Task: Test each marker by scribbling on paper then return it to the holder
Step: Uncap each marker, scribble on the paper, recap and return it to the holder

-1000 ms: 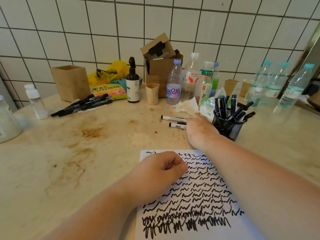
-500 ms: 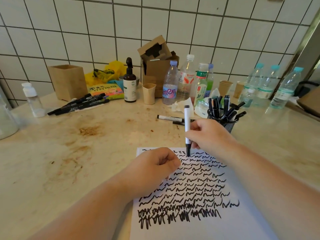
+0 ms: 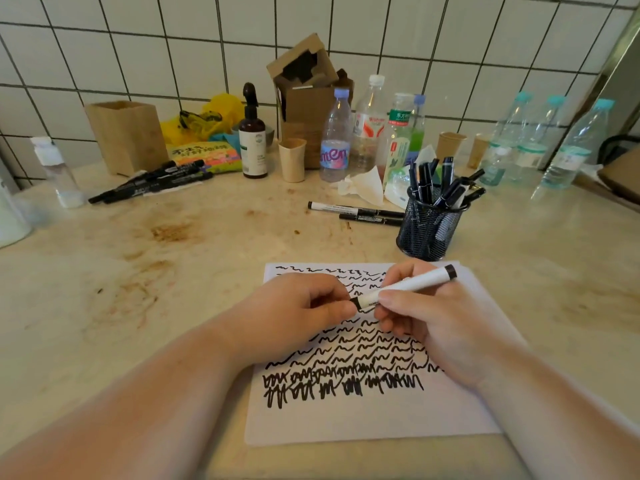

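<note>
Head view: above the scribbled paper (image 3: 363, 417) on the desk (image 3: 138, 289), the right hand (image 3: 436, 323) grips a white marker (image 3: 408, 285) while the left hand (image 3: 294, 313) pinches its black cap end, mostly hidden by fingers; barrel print is illegible; a bottle (image 3: 334, 140) label reads "men", partly cut off.

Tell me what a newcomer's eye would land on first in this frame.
Probably the sheet of paper at centre front, covered in rows of black scribbles. Just above it, the right hand holds a white marker while the left hand pinches its cap end. Behind, right of centre, stands a black mesh holder full of markers.
</note>
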